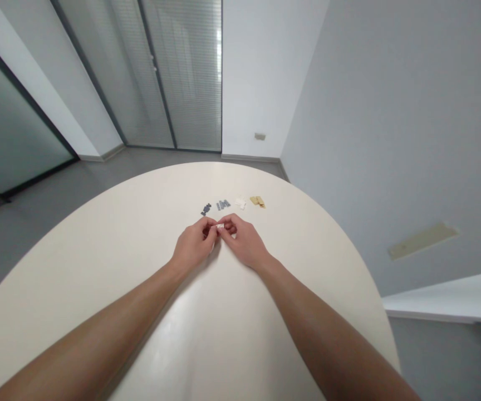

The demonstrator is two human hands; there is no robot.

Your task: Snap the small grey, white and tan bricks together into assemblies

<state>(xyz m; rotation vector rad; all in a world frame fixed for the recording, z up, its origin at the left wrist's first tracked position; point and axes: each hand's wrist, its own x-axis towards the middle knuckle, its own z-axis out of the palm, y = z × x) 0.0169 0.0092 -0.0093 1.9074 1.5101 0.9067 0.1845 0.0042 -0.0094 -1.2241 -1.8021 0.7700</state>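
Note:
My left hand (195,240) and my right hand (241,240) meet over the middle of the table, thumbs and fingers pinched together. Between their fingertips is a small white piece (220,225), mostly covered, held from both sides. Just beyond the hands lie small groups of flat pieces: black pieces (206,209) at the left, grey pieces (223,205) beside them, white pieces (240,204), then tan-yellow pieces (258,201) at the right. The pieces are too small to tell their exact kind.
The round white table (140,223) spreads under both arms, its curved far edge beyond the pieces. Glass partitions (182,78) with blinds stand behind it. A grey wall (391,139) rises at the right, with a wall socket (259,136) low at the back.

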